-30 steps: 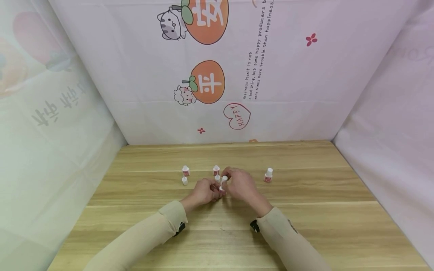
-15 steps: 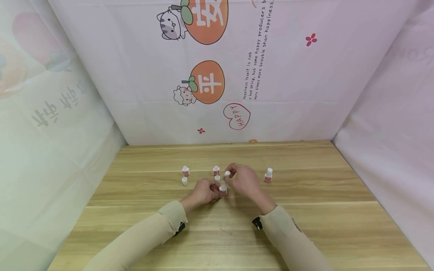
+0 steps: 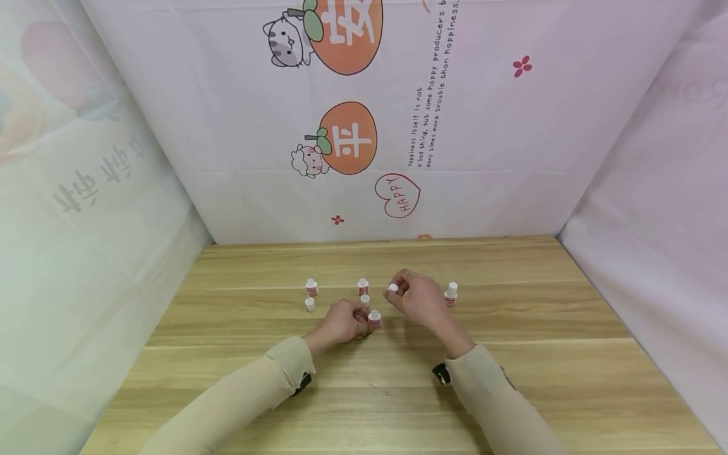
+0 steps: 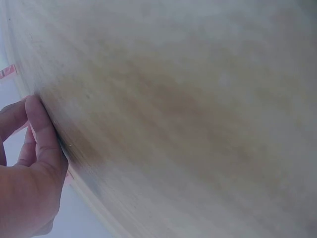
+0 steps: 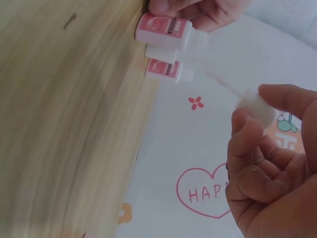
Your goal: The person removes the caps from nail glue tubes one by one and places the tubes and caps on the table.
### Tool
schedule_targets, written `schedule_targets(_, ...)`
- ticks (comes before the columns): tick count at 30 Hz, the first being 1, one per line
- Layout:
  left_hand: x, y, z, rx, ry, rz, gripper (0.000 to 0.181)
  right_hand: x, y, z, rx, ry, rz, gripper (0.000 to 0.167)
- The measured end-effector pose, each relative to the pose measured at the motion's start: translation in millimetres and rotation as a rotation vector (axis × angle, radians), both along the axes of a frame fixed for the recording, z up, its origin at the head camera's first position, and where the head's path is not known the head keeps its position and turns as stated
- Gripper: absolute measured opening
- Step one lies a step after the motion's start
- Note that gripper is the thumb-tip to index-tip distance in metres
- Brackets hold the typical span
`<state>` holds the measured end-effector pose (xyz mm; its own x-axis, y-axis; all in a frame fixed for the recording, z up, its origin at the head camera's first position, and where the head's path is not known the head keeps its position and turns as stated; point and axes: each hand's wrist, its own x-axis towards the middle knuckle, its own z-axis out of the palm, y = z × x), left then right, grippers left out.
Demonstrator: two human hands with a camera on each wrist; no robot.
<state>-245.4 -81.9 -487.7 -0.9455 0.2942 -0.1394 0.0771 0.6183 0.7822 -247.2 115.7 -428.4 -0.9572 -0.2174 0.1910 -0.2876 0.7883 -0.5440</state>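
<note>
My left hand (image 3: 343,319) rests low on the table and holds a small white bottle (image 3: 374,321) with a pink label by its side. Its open neck shows. In the left wrist view the fingers (image 4: 47,131) hide that bottle. Between thumb and fingers, my right hand (image 3: 419,299) pinches a white brush cap (image 5: 257,110), raised above the table and to the right of the bottle. A thin brush stem (image 5: 221,82) sticks out of the cap towards the bottle, apart from it.
Behind the held bottle stand another uncapped bottle (image 3: 363,287) and a white cap (image 3: 365,300). Farther left are an uncapped bottle (image 3: 311,287) and its cap (image 3: 309,304). A capped bottle (image 3: 451,294) stands right of my right hand. Printed cloth walls surround the wooden table (image 3: 364,404).
My right hand has lifted the brush cap off the bottle's neck and carried it up and to the right. The left hand and the bottle have stayed in place.
</note>
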Motion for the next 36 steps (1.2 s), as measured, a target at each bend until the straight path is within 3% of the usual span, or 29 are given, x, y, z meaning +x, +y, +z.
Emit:
schedule_targets(12,0.0,3.5,-2.4,0.014,-0.014,0.017,0.014,-1.6,14,-3.3,0.005,0.009,-0.015,0.019)
schedule_targets(26,-2.7,10.1,-2.3,-0.012,0.040,0.017,0.009,-1.1,26,-0.5,0.027,-0.030,-0.043,0.016)
schedule_targets(36,-2.4,17.7,-0.4,0.012,0.005,0.047,0.011,2.5,34,0.4,0.035,-0.074,-0.055,0.020)
